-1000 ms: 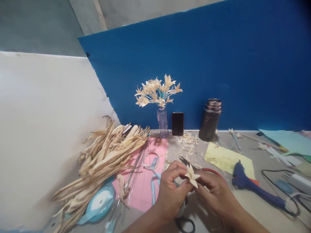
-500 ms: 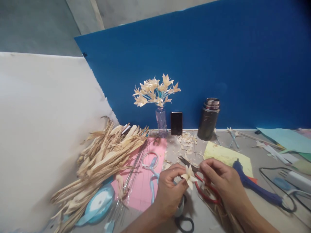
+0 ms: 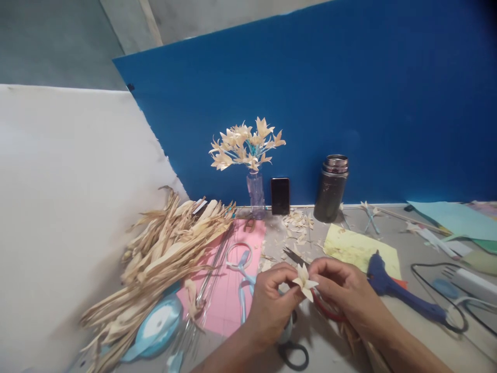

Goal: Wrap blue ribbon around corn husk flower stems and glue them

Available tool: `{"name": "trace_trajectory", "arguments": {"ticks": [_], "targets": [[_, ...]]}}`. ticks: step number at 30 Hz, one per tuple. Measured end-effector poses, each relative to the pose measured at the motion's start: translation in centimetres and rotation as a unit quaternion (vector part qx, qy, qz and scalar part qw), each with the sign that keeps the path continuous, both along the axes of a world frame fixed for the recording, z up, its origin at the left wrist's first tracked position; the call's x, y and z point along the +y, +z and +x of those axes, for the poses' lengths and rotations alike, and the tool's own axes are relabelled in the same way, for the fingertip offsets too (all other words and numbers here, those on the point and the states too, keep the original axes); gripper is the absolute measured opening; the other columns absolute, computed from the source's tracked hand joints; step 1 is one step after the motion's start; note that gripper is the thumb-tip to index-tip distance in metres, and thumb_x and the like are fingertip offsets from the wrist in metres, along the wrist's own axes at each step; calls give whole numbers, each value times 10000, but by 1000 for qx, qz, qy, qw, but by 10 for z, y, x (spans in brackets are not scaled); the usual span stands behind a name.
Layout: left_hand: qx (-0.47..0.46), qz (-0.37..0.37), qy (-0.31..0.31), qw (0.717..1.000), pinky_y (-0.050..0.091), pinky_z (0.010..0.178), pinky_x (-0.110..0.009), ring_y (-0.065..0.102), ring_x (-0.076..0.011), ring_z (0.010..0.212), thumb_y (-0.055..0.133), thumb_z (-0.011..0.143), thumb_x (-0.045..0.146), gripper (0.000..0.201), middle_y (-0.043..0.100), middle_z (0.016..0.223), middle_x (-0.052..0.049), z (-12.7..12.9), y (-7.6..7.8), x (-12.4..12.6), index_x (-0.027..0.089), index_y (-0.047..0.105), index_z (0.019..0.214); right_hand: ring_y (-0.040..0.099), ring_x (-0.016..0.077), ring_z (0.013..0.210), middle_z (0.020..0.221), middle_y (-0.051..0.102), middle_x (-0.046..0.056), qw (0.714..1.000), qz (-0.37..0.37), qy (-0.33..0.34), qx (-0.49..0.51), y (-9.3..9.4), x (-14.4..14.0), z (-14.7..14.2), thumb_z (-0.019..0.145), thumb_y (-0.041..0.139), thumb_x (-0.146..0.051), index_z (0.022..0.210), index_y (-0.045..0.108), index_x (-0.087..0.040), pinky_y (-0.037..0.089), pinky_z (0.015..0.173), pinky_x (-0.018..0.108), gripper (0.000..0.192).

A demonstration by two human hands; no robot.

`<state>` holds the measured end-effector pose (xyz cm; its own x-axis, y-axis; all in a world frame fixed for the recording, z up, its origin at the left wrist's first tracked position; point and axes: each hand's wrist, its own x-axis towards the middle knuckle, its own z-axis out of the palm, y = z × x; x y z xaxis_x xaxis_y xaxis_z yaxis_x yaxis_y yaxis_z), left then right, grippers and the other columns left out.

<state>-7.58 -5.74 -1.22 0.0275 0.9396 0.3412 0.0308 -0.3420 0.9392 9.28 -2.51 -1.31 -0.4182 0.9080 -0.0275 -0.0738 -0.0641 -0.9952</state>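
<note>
Both hands, the left hand (image 3: 272, 300) and right hand (image 3: 341, 295), pinched one small husk flower (image 3: 305, 281); many finished flowers (image 3: 246, 145) stood in the vase (image 3: 255, 196), with a husk pile (image 3: 163, 248) unused.

blue board (image 3: 349, 93) behind | white board (image 3: 58, 197) left | grey tabletop (image 3: 411, 331)

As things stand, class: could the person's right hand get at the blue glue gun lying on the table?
Probably yes. The right hand is pinching the small flower together with the left hand, but the glue gun lies just beside it, uncovered.
</note>
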Motion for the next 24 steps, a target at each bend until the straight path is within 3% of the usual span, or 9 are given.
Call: {"name": "trace_trajectory", "arguments": {"ticks": [8,18,24], "targets": [[2,-14,5,1000,436,696,-262,568,-161,695,784,770,344,248,639,690,-32,2,3,0,162,674,642,336,78,453,562,465,-58,999,23,-13,-33,7,-4,-3,761,722,-536,750,636,-188,266,427,212,358],[-3,-6,21,1000,408,674,-251,531,-143,672,782,738,226,201,598,660,-4,1,-3,1,164,637,612,529,159,663,698,606,4,987,141,-44,-59,11,-5,-1,816,680,-397,717,665,-193,407,593,254,228],[-4,-1,25,1000,397,661,-246,518,-136,661,782,729,215,189,583,647,4,1,-7,2,163,646,610,553,174,718,738,615,9,983,166,-45,-71,11,-5,-1,829,653,-348,721,662,-199,415,624,261,185]]}}
